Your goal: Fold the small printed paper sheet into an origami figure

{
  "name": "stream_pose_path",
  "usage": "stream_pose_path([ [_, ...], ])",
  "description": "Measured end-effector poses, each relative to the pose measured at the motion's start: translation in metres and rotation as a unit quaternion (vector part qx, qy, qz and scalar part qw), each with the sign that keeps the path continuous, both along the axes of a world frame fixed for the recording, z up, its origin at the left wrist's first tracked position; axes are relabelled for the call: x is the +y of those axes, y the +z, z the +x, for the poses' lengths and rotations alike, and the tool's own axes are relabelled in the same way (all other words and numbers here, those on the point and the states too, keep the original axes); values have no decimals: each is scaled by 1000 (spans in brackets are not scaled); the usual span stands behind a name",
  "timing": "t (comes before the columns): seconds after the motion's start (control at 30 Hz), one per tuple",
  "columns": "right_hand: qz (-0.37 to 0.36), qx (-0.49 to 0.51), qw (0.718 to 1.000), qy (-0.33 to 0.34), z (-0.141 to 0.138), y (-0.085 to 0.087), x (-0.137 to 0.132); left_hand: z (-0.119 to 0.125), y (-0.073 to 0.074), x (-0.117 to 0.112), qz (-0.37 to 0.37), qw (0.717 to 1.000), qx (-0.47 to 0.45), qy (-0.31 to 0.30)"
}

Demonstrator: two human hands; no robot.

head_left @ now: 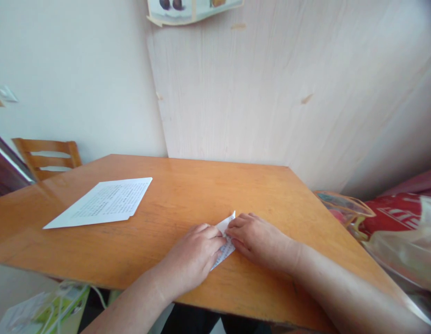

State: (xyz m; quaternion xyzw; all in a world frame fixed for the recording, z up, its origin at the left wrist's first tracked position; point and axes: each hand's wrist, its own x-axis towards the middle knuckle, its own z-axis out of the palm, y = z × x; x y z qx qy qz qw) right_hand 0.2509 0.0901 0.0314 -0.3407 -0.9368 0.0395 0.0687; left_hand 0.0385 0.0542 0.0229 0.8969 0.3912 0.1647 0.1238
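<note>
The person's two bare forearms (pixel 344 283) come in from the lower edge, resting along the near side of a wooden table (pixel 208 190), with dark-clothed legs (pixel 191 320) below it.

At the far left, a light switch (pixel 7 93) sits on the pale wall (pixel 79 60), and the slatted back of a wooden chair (pixel 50 162) rises beyond the table's left end. Lower down, beneath the near edge, white cables (pixel 59 304) lie over a green-and-white package (pixel 69 306), with a printed paper just beside it. On the left part of the table lie white sheets of printed paper (pixel 107 202), flat and slightly askew at one corner, well apart from the hands.

Near the middle of the table's front edge, the left hand (pixel 196 253) is palm down, its fingers close together and gently bent, touching the left side of a small piece of folded printed paper (pixel 228 249). The paper lies between the two hands, one pointed corner showing beyond the fingers and another toward the person. Above, a picture of fruit (pixel 194 9) hangs on a pale wood-grain panel (pixel 243 93).

The right hand (pixel 259 239) meets the paper from the other side, fingers curled and nearly together, fingertips on it. Whether either hand pinches the paper or only presses it cannot be told.

Off the table's right side are a clear orange-edged bag (pixel 344 204), a red bag (pixel 392 215) and a translucent plastic bag (pixel 406 246).
</note>
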Motion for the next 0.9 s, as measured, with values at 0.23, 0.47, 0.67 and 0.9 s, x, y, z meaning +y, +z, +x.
stream_pose_path([
  [0.23, 13, -29, 999, -22, 8, 4, 3, 5, 15, 17, -2, 999, 35, -28],
  [0.47, -19, 9, 1000, -21, 14, 3, 6, 9, 5, 42, 29, 996, 58, -55],
  [0.67, -37, 47, 998, -7, 16, 3, 9, 0, -5, 36, 54, 995, 49, -69],
  [0.9, -49, 132, 990, -26, 19, -11, 22, -3, -12, 32, 85, 988, 67, -114],
])
